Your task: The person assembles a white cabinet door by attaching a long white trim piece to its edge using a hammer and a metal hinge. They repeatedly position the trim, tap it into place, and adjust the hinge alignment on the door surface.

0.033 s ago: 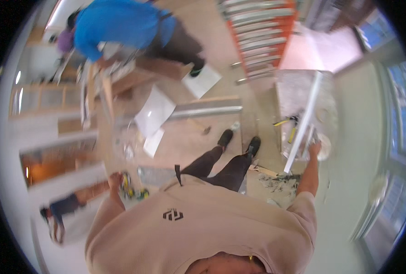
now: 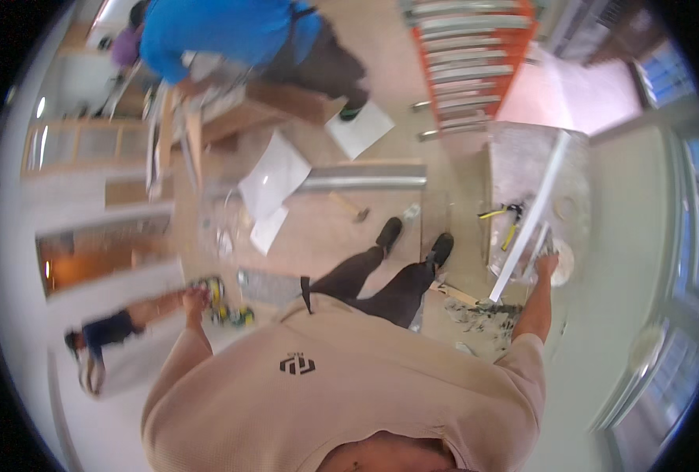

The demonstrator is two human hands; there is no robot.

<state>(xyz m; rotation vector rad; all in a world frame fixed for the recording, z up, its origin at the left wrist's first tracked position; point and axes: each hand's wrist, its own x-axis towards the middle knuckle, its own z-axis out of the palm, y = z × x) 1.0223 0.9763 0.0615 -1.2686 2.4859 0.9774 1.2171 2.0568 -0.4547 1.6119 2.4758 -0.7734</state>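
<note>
My right hand (image 2: 549, 265) reaches down onto a dusty grey board (image 2: 550, 149) on the right. Its fingers are closed around a short, light grey metal piece (image 2: 538, 244), too blurred to name. Next to it, a long white strip (image 2: 530, 216) lies slantwise across the board, and a round pale thing (image 2: 562, 266) sits partly behind the hand. Yellow-handled pliers (image 2: 510, 214) lie left of the strip. My left hand (image 2: 195, 297) hangs at my left side, its fingers smeared by motion. In the picture it overlaps the yellow-green power tools (image 2: 227, 311) on the floor.
An orange ladder (image 2: 475, 67) stands ahead. A person in a blue shirt (image 2: 223, 35) bends over wooden boards (image 2: 259, 110) at the far left; another person (image 2: 105, 330) is at left. White sheets (image 2: 275, 177), a hammer (image 2: 353, 208), a metal profile (image 2: 365, 179) and dark scraps (image 2: 483, 315) lie on the floor.
The view has shifted slightly, so the board, ladder and sheets sit a little farther right. My left hand appears slightly higher, closer to the power tools. My right hand keeps its place on the board.
</note>
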